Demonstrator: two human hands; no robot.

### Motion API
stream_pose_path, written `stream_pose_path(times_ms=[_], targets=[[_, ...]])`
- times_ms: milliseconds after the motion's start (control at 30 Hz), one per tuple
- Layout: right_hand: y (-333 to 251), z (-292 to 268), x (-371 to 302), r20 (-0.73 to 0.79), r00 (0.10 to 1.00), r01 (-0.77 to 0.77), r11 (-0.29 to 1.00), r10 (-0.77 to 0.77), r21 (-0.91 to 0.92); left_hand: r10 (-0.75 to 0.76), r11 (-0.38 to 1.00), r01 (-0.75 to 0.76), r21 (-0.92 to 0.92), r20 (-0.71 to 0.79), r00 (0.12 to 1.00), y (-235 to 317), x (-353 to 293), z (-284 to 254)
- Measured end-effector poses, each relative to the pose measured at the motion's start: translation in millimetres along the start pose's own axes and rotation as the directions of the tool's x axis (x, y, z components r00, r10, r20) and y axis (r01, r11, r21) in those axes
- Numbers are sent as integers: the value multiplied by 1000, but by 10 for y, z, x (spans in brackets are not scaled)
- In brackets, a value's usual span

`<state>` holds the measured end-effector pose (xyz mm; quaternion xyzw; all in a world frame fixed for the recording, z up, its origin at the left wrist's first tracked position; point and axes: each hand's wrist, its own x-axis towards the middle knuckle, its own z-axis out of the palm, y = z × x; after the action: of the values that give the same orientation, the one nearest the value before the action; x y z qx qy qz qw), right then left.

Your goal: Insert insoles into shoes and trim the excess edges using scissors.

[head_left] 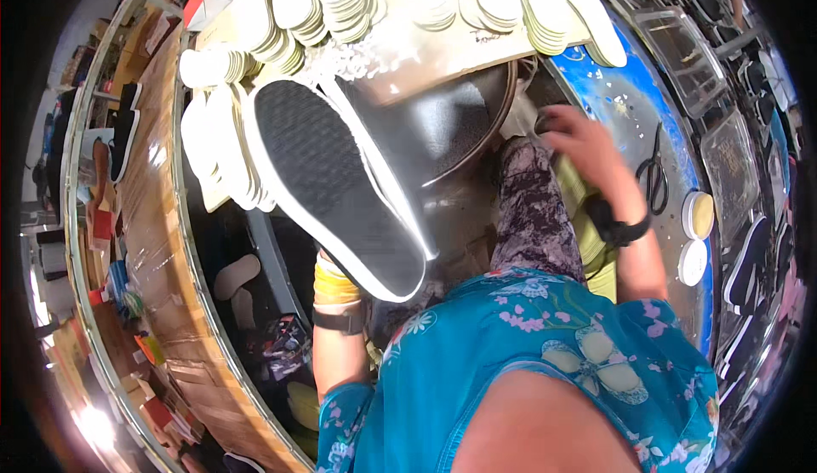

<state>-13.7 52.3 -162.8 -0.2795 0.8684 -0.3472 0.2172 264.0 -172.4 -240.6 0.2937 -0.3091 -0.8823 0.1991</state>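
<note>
A large shoe [319,166] with a black textured sole and white edge is held up, its sole facing me. My left forearm [334,358], with a dark wristband and a yellow wrap [336,284] at the wrist, rises behind it. The shoe hides my left hand, which appears to support it. Another white-edged piece [383,166] shows along the shoe's right side. My right hand [583,141], slightly blurred, is beside my patterned trouser leg [532,205]. Its fingers curl around something small and dark [543,122] that I cannot make out.
Several stacks of pale insoles [345,0] line a board [477,51] ahead, with white scraps [349,60] nearby. On the blue surface at right lie black scissors [654,175] and two round containers [698,215]. A cardboard-covered bench [162,209] runs along the left.
</note>
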Motion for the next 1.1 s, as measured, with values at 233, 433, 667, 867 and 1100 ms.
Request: stream_pose_path(times_ms=[233,433,667,867,1100], targets=[[-383,1111,75,216,908,97,682,-359,725,658,31,-531,847,382,648,213,59,859],[-335,1378,571,256,962,31,972,-92,234,490,-260,-240,935,342,801,144,423,556],[-243,1133,631,217,976,-74,891,-28,448,588,178,-228,957,83,805,771,34,541],[-547,1252,407,137,991,-64,917,11,393,579,176,-142,974,15,815,445,-24,88],[-939,1033,-132,-40,880,472,880,-474,-48,603,84,-323,943,210,769,447,-220,544]])
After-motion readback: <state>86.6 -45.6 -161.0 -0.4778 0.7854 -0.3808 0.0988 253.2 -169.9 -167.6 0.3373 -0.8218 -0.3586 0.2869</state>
